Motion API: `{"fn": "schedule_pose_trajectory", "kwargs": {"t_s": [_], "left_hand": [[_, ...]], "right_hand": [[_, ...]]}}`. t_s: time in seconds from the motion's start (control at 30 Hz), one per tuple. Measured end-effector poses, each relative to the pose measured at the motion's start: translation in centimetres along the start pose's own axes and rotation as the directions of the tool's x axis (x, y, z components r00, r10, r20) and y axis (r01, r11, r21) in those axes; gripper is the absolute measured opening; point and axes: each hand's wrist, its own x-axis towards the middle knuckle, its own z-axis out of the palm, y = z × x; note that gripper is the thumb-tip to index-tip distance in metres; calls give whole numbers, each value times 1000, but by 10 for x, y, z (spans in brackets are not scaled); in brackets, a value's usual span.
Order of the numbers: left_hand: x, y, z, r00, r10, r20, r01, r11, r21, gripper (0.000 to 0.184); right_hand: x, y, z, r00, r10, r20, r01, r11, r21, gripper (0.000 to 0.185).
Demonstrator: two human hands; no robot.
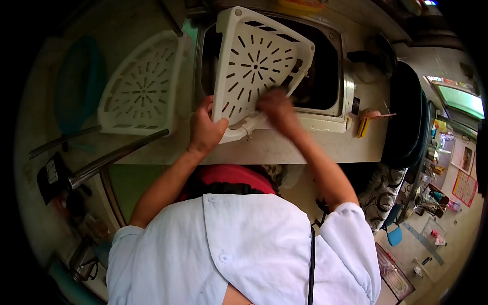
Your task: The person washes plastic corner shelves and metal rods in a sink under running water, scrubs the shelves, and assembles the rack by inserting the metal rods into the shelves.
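Note:
A white plastic corner shelf (256, 48) with slotted holes is held tilted over the front of a dark sink (343, 109). My left hand (206, 131) grips its lower left edge, thumb on the near side and fingers behind. My right hand (276, 108) is over the shelf's lower right part, against or just above the slotted face. Motion smears its fingers, so I cannot tell whether they hold anything. On the counter to the left rests a second white corner shelf (143, 84), with metal tubes (122, 156) near it.
A teal basin (79, 84) lies at the far left. Right of the sink are a yellow-handled tool (363, 127), a tape roll (370, 115) and a dark pan (382, 55). Black tubs (406, 119) stand at the counter's right end. A red stool (234, 175) is below the counter's front edge.

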Motion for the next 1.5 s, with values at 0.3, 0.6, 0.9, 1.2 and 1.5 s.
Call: {"fn": "schedule_pose_trajectory", "kwargs": {"t_s": [0.3, 0.6, 0.9, 1.2, 1.5], "left_hand": [[4, -4, 3, 1000, 16, -9, -16, 1000, -4, 40], [6, -5, 7, 997, 58, -57, -56, 997, 45, 40], [10, -1, 10, 999, 33, -11, -32, 990, 140, 39], [8, -7, 12, 985, 153, -76, -139, 977, 164, 39], [2, 1, 10, 985, 158, -63, -137, 959, 248, 45]], "right_hand": [[18, 84, -44, 975, 165, -147, -198, 948, -250, 23], [4, 95, -60, 961, 261, -91, -276, 885, -374, 20], [6, 83, -64, 927, 229, -296, -303, 924, -234, 31], [-12, 71, -27, 953, 258, -161, -276, 956, -104, 24], [2, 22, -31, 966, 255, -35, -257, 961, -98, 22]]}}
